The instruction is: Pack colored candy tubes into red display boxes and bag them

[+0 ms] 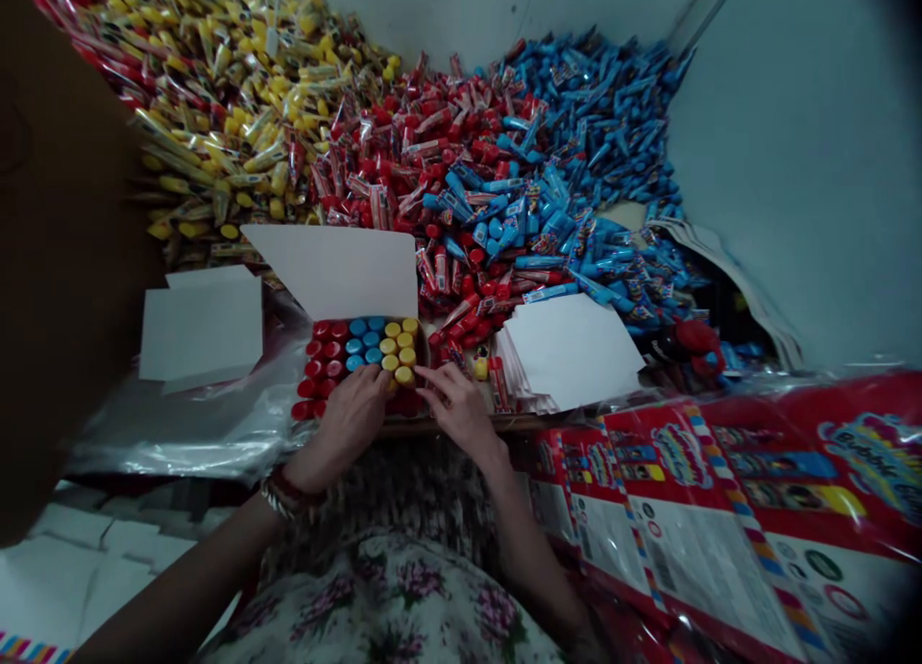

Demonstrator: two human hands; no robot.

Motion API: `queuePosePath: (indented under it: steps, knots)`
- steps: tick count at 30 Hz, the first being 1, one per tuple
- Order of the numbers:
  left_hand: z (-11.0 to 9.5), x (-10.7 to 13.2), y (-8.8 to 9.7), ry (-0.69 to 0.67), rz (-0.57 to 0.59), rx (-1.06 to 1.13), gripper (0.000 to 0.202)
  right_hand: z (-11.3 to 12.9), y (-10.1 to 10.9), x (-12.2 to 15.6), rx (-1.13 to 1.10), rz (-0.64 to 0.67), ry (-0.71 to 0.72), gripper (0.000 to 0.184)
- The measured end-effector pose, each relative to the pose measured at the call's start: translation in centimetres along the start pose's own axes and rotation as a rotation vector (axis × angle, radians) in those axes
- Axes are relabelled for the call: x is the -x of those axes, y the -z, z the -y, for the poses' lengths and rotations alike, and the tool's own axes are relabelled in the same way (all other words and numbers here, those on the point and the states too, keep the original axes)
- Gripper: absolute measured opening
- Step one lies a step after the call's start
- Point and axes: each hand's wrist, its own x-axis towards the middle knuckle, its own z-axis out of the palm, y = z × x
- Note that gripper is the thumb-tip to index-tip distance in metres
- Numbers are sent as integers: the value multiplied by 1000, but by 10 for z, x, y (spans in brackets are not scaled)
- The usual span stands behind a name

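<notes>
Head view: the left hand [350,419] lies curled over an open box [419,356] of capped tubes, its fingers [380,381] touching the caps. The right hand [453,405] sits just beside it at the box's near corner, fingers narrowly drawn together; whether either hand holds anything cannot be told. The box stands on the tabletop [461,424], packed with rows of red caps [317,358], blue caps [364,342] and yellow caps [399,349], its white lid [335,270] raised behind. Beyond lie heaped yellow tubes [216,135], red tubes [432,164] and blue tubes [583,116]. White cards [569,352] are stacked to the right, more white cards [202,318] to the left.
</notes>
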Motion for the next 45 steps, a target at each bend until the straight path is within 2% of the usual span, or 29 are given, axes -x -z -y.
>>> queuePosePath:
  steps: [4, 6, 9, 13, 15, 17, 20, 21, 23, 25, 28, 30, 33, 38, 45]
  knots:
    - [6, -7, -5, -59, 50, -13, 25, 9, -10, -13, 292, 138, 89, 37]
    - [7, -9, -10, -61, 2, -18, 27, 4, -14, -19, 376, 166, 109, 35]
    - [9, -10, -16, -43, -80, 20, 25, -10, -17, -21, 368, 146, 108, 34]
    - [17, -8, -12, 36, -265, 298, 32, -21, -17, -7, 166, 50, 79, 39]
    - [18, -5, -6, 111, -374, 505, 36, -13, -14, 2, -55, -20, 4, 44]
    - [12, 1, -1, 178, -436, 669, 37, 2, -12, 10, -274, 3, -65, 55]
    - [-8, 12, 0, 156, -397, 845, 38, 28, -12, 17, -392, 167, -53, 67]
    - [-13, 14, -1, 126, -364, 894, 38, 33, -13, 18, -378, 183, -44, 68]
    - [-17, 17, -1, 58, -330, 950, 37, 36, -17, 18, -328, 115, -60, 64]
    - [-9, 16, 2, 20, -384, 906, 38, 28, -19, 17, -277, -23, -112, 60]
    - [19, 13, 3, 34, -503, 661, 45, 9, -24, 18, -184, -174, -132, 50]
    - [39, 14, -3, 35, -504, 452, 42, -3, -28, 19, -123, -196, -104, 42]
    - [59, 19, -22, -13, -436, 219, 42, -9, -36, 20, -44, -216, -101, 39]
    - [63, 21, -42, -65, -342, 127, 47, -2, -42, 17, 36, -225, -56, 33]
    - [56, 11, -43, -36, -339, 145, 49, 1, -46, 20, 93, -202, 78, 27]
